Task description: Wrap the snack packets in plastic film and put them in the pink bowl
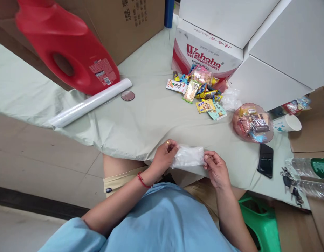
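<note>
A clear plastic bag (189, 156), folded into a small crinkled rectangle, is stretched between both hands at the table's near edge. My left hand (165, 154) pinches its left end with thumb and fingers. At the opposite end, my right hand (216, 169) grips the right edge between thumb and fingertips. Beyond the hands lies a pile of wrapped snacks (191, 91), with a crumpled plastic bag (231, 99) beside it. To the right, a pink glass bowl (236, 133) holds several packaged snacks.
At left stand a red jug (80, 42) and a roll of plastic film (90, 103), near a round disc (128, 95). A Wahaha carton (204, 52) stands behind the snacks. On the right are a paper cup (288, 123), phone (265, 160), keys (290, 183) and plastic bottles (303, 168).
</note>
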Demonstrator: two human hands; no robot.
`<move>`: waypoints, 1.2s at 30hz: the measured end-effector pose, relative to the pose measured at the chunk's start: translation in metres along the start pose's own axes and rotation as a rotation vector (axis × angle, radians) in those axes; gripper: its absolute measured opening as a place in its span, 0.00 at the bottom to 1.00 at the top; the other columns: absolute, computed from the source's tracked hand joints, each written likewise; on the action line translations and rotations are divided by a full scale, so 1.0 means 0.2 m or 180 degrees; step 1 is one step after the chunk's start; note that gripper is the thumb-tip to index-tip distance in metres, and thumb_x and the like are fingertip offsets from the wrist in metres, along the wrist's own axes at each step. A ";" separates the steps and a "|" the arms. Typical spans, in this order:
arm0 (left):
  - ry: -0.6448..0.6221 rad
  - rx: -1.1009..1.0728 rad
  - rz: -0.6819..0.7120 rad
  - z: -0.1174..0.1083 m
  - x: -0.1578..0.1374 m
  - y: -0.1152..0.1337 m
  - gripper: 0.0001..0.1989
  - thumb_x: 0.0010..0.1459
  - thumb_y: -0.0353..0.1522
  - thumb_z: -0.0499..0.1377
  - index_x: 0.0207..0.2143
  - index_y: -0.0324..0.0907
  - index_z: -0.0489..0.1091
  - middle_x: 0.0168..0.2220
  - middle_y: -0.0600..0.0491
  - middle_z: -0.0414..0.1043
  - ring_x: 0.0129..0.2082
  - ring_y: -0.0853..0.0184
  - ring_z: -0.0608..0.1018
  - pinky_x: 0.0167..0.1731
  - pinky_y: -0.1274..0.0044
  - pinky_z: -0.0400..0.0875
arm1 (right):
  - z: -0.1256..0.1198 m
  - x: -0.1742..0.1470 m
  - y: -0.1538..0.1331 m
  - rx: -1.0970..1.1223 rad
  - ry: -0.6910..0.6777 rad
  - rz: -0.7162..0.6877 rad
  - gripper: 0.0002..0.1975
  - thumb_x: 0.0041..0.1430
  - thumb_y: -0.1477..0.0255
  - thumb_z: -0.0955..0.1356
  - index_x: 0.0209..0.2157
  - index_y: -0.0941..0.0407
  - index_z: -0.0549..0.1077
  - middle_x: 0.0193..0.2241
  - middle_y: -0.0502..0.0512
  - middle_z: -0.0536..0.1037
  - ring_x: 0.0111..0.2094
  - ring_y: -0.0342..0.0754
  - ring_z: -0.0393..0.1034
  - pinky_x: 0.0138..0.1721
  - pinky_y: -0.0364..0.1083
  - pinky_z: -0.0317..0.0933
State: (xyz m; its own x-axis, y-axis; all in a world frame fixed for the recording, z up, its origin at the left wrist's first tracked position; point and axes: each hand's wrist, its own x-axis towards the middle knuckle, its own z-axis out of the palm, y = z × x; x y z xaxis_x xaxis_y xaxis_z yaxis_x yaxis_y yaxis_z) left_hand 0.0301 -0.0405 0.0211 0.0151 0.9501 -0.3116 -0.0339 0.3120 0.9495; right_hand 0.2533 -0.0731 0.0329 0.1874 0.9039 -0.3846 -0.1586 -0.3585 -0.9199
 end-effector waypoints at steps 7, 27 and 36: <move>0.0291 -0.0266 -0.0155 0.00 0.01 0.01 0.21 0.61 0.52 0.62 0.36 0.44 0.66 0.26 0.60 0.63 0.24 0.71 0.64 0.25 0.77 0.59 | -0.07 -0.02 0.03 -0.0999 0.0279 -0.0643 0.16 0.63 0.55 0.74 0.41 0.53 0.80 0.29 0.50 0.75 0.28 0.45 0.64 0.31 0.46 0.61; 0.0384 0.0067 0.0186 -0.26 0.00 0.11 0.18 0.54 0.46 0.68 0.38 0.43 0.70 0.28 0.59 0.66 0.26 0.72 0.68 0.28 0.78 0.63 | 0.04 0.02 0.00 -0.0395 -0.0173 -0.0440 0.18 0.58 0.52 0.77 0.32 0.52 0.79 0.25 0.49 0.74 0.26 0.45 0.63 0.30 0.45 0.60; -0.1027 -0.0918 -0.1152 -0.03 -0.15 0.12 0.39 0.52 0.60 0.68 0.55 0.45 0.68 0.51 0.44 0.75 0.48 0.56 0.82 0.35 0.71 0.79 | 0.05 -0.03 -0.04 0.0780 -0.0428 -0.0181 0.18 0.51 0.53 0.80 0.28 0.51 0.76 0.40 0.57 0.81 0.40 0.54 0.77 0.35 0.52 0.72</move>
State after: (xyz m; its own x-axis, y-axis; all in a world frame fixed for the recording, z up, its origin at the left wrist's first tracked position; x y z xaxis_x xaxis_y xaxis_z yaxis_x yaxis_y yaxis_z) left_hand 0.0238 -0.0624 0.0534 0.3799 0.7471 -0.5454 -0.2410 0.6492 0.7214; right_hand 0.2440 -0.0742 0.0427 0.0751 0.9496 -0.3042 -0.3843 -0.2540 -0.8876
